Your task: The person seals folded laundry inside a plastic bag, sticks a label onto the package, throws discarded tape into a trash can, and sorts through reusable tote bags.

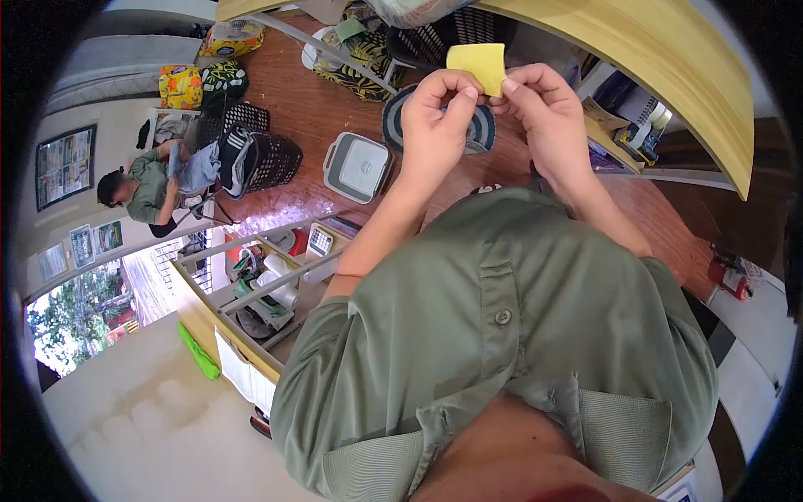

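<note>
Two bare hands hold up a yellow paper square (478, 67). The left hand (438, 117) pinches its lower edge between thumb and fingers; the right hand (549, 117) pinches near its lower right corner. Beyond the paper is a black basket (418, 46); to its right, a curved wooden surface (711, 75); to its left, nearer the wearer, a pale tub (360, 167). A light, even pinch should keep the paper uncreased.

An olive-green shirt (401, 335) fills the lower middle of the frame, its cloth slightly glossy and creased. A stitched placket (499, 289) runs down the centre with one round button (503, 317); below spreads a ribbed collar (623, 428), and short sleeves (322, 368) sit at either side.
</note>
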`<state>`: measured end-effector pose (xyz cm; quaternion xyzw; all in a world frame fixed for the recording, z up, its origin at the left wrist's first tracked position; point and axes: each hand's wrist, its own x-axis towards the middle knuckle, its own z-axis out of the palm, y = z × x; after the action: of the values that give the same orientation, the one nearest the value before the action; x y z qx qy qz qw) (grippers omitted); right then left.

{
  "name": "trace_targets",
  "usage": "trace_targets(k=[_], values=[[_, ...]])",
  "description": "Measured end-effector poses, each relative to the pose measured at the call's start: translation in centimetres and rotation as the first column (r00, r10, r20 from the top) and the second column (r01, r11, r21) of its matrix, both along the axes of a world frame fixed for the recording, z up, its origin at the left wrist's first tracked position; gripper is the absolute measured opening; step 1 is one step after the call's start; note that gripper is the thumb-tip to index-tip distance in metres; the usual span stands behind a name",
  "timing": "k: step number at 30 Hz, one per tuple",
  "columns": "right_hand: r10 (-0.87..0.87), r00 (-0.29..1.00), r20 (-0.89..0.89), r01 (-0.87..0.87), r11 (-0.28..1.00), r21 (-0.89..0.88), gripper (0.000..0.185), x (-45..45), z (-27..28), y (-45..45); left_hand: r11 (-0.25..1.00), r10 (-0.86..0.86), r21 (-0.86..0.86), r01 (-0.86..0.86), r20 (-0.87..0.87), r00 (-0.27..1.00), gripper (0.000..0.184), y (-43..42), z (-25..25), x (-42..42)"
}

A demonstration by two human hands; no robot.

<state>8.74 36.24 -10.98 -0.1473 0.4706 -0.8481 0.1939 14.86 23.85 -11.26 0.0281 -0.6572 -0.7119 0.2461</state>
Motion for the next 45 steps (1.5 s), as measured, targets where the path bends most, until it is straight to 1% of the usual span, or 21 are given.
trace_targets(k=[2,4,8,10,14,17,19,20,22,26,28,32,34,36,38,39,40,41,42,44,45], values=[[0.034,0.999,-0.006,-0.033,0.999,0.013,0.006,0.1,-0.3,0.0,0.999,0.020,0.038,-0.020,0.000,1.000,0.007,0.0,0.2,0.0],[0.030,0.991,-0.131,-0.018,0.996,0.093,0.005,0.2,-0.5,0.0,0.997,-0.037,-0.070,0.046,0.113,0.993,0.008,-0.3,0.9,0.1],[0.020,0.974,-0.227,0.014,0.989,0.145,0.004,-0.4,-0.4,0.2,0.994,-0.104,-0.016,0.109,0.192,0.976,0.008,-1.4,1.2,0.0],[0.046,0.902,-0.430,0.092,0.952,0.293,0.004,-0.8,-0.2,0.4,0.974,-0.165,-0.108,0.200,0.266,0.950,0.008,-2.2,1.0,0.1],[0.059,0.884,-0.465,0.097,0.948,0.304,0.004,-1.0,-0.1,0.6,0.957,-0.179,-0.169,0.235,0.295,0.939,0.006,-2.5,1.5,0.1],[0.047,0.925,-0.377,0.063,0.959,0.276,0.003,-0.7,0.1,0.5,0.952,-0.135,-0.246,0.181,0.192,0.972,0.006,-2.0,1.3,-0.1],[0.040,0.990,-0.137,-0.021,0.990,0.137,0.004,-0.3,0.4,0.2,0.964,-0.049,-0.257,0.070,0.087,0.995,0.009,-1.3,1.3,-0.4],[0.039,0.990,-0.137,-0.020,0.990,0.137,0.004,-0.2,0.4,0.0,0.964,-0.049,-0.258,0.070,0.087,0.995,0.009,-1.0,1.2,-0.5],[0.038,0.999,0.030,-0.038,0.999,0.011,0.005,0.0,0.0,-0.3,0.977,0.019,-0.215,-0.018,0.004,1.000,0.007,-0.4,0.7,-0.6],[0.082,0.988,0.134,-0.073,0.994,-0.077,0.006,0.1,-0.7,-0.7,0.993,0.065,-0.095,-0.064,0.011,0.998,0.006,0.3,0.2,-0.5],[0.152,0.959,0.237,-0.114,0.980,-0.165,0.005,0.0,-1.0,-0.8,0.997,0.074,0.033,-0.076,0.075,0.994,0.005,0.4,0.2,-0.3],[0.219,0.951,0.219,-0.196,0.973,-0.119,0.007,-1.1,-1.0,-0.5,0.997,0.051,0.051,-0.057,0.102,0.993,0.005,-0.4,0.0,-0.5],[0.278,0.956,0.089,-0.282,0.959,0.027,0.010,-1.8,-0.2,0.1,0.954,0.134,-0.284,-0.099,0.106,0.985,0.005,-0.8,0.1,-0.4],[0.272,0.962,0.016,-0.272,0.956,0.107,0.013,-2.0,0.2,0.1,0.942,0.164,-0.309,-0.131,0.084,0.983,0.005,-0.8,0.0,-0.6],[0.134,0.948,-0.290,-0.040,0.950,0.308,0.012,-2.3,-0.2,-0.2,0.929,0.188,-0.334,-0.157,0.063,0.980,0.006,-0.8,0.3,-0.7],[0.133,0.948,-0.290,-0.039,0.950,0.309,0.012,-2.5,-0.2,-0.2,0.872,0.188,-0.462,-0.160,0.013,0.982,0.005,-0.7,0.8,-0.6],[0.140,0.916,-0.377,-0.011,0.946,0.323,0.011,-2.7,-0.2,-0.1,0.797,0.180,-0.580,-0.168,-0.037,0.983,0.005,-0.6,1.1,-0.6],[0.148,0.875,-0.461,0.017,0.942,0.334,0.010,-2.8,-0.1,-0.1,0.797,0.180,-0.581,-0.168,-0.037,0.983,0.005,-0.6,1.4,-0.5],[0.148,0.875,-0.461,0.017,0.943,0.333,0.010,-2.9,-0.1,0.0,0.792,0.154,-0.596,-0.131,-0.013,0.988,0.004,-0.5,1.6,-0.3],[0.204,0.922,-0.328,-0.076,0.928,0.364,0.007,-2.9,0.0,0.1,0.786,0.127,-0.611,-0.094,0.012,0.992,0.005,-0.5,1.5,-0.4],[0.202,0.922,-0.329,-0.074,0.929,0.363,0.007,-2.7,0.4,0.2,0.828,0.135,-0.545,-0.130,-0.031,0.990,0.004,-0.5,1.2,-0.6]])
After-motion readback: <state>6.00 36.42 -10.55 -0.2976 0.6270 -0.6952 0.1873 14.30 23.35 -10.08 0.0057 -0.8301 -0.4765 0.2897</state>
